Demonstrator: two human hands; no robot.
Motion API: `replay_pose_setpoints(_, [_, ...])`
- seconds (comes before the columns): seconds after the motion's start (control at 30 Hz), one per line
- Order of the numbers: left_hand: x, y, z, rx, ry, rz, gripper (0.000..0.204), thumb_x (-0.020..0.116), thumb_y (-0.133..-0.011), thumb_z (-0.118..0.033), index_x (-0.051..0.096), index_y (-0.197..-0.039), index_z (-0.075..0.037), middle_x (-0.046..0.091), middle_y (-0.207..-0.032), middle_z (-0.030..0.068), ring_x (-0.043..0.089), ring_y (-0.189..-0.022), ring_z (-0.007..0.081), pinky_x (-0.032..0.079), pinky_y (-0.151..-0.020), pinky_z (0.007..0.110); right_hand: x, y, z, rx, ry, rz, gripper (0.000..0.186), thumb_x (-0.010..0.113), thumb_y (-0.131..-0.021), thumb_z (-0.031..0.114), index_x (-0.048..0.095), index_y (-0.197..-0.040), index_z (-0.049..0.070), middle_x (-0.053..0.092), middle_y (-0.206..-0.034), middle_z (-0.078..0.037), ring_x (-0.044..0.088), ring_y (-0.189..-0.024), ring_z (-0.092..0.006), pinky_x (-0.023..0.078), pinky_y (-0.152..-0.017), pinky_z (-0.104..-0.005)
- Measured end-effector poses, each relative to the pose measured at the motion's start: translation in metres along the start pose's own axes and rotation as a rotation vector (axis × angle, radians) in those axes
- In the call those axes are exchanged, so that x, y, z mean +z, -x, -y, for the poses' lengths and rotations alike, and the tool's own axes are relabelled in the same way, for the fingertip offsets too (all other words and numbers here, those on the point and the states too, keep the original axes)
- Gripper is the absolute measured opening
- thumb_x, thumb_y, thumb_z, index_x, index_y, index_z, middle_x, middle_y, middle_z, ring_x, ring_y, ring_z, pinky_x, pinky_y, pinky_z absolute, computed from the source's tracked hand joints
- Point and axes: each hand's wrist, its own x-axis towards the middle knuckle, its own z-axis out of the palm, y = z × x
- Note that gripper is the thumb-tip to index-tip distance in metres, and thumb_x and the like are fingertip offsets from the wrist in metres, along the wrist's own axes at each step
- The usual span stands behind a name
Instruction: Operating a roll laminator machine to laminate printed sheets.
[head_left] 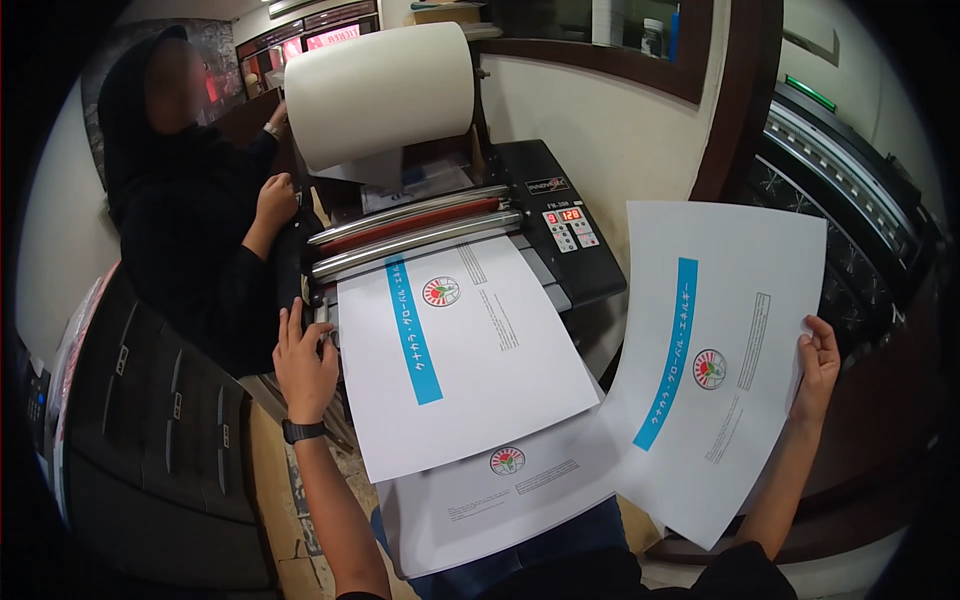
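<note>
A white printed sheet (pixel 480 400) with a blue stripe and a round emblem lies on the feed table of a black roll laminator (pixel 575 270), its far edge at the metal rollers (pixel 420 245). Beside the sheet's left edge is my left hand (pixel 305 365), fingers apart at the machine's side, holding nothing; whether it touches the sheet is hard to tell. My right hand (pixel 820 365) pinches the right edge of a similar sheet (pixel 740 300), which hangs slightly curved at the right. Another printed sheet (pixel 480 520) lies lower, partly under the first, above my lap.
A large white film roll (pixel 380 95) is mounted above the rollers. Across the machine's left side stands a person in dark clothes (pixel 190 220), one hand near the roll. Dark drawers (pixel 150 430) stand at the left. A wide printer-like machine (pixel 840 160) is at the right, behind a brown post (pixel 745 110).
</note>
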Motion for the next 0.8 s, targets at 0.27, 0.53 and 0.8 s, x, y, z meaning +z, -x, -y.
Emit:
replay_pose_setpoints(0.27, [-0.002, 0.001, -0.013, 0.041, 0.048, -0.023, 0.023, 0.068, -0.085, -0.012, 0.075, -0.107, -0.015, 0.045, -0.161, 0.0123, 0.036, -0.152, 0.0343, 0.037, -0.113, 0.048, -0.076, -0.021, 0.024, -0.485, 0.547, -0.332, 0.049, 0.053, -0.106, 0.002, 0.042, -0.154, 0.004, 0.057, -0.141, -0.012, 0.056, -0.125, -0.016, 0.041, -0.107, -0.0279])
replay_pose_setpoints(0.53, [-0.005, 0.009, -0.004, 0.019, 0.036, -0.018, 0.023, 0.066, -0.087, -0.014, 0.075, -0.108, -0.015, 0.045, -0.16, 0.0147, 0.036, -0.152, 0.035, 0.035, -0.114, 0.048, -0.062, 0.011, 0.01, -0.186, 0.599, -0.396, 0.047, 0.061, -0.107, 0.02, 0.05, -0.144, -0.007, 0.058, -0.142, -0.018, 0.057, -0.126, -0.0221, 0.042, -0.108, -0.0314])
replay_pose_setpoints(0.8, [-0.004, 0.005, -0.01, 0.035, 0.042, -0.02, 0.021, 0.066, -0.087, -0.013, 0.074, -0.106, -0.016, 0.045, -0.16, 0.0154, 0.035, -0.152, 0.0352, 0.035, -0.115, 0.048, -0.002, 0.058, 0.038, 0.242, 0.613, 0.614, 0.014, 0.064, -0.101, 0.012, 0.067, -0.101, -0.002, 0.064, -0.088, -0.005, 0.056, -0.082, -0.0143, 0.048, -0.07, -0.0305])
